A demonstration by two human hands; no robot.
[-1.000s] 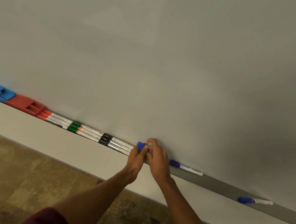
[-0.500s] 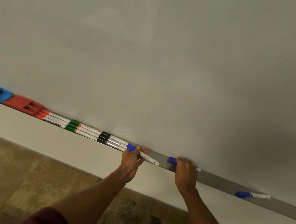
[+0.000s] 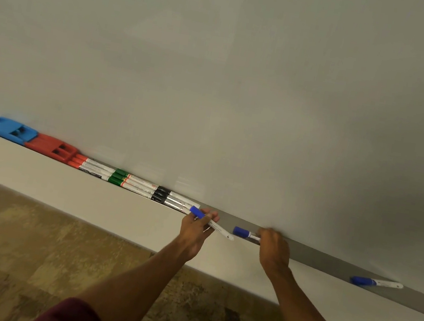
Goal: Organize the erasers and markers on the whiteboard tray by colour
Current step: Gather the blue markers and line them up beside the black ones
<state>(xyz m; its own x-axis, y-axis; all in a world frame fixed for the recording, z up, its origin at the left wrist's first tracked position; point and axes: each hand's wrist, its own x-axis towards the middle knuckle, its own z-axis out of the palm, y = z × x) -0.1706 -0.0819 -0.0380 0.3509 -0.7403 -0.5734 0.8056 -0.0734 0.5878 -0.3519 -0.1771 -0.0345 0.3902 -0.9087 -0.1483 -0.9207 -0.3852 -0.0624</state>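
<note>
The grey whiteboard tray [image 3: 328, 259] runs from upper left to lower right. At its left end lie a blue eraser [image 3: 10, 129] and a red eraser [image 3: 51, 147], then red-capped markers [image 3: 90, 166], green-capped markers [image 3: 129, 182] and black-capped markers [image 3: 171, 198] side by side. My left hand [image 3: 195, 231] is shut on a blue-capped marker [image 3: 210, 222] just right of the black ones. My right hand [image 3: 273, 249] grips a second blue marker [image 3: 242, 232] on the tray. A third blue marker [image 3: 376, 282] lies alone far right.
The whiteboard [image 3: 218, 78] fills the upper view. Below the tray is a pale wall ledge [image 3: 61, 192], then a mottled brown floor [image 3: 23, 255].
My hands have separated. The left keeps its blue marker near the black ones; the right moved right onto the second blue marker and closed on it.
</note>
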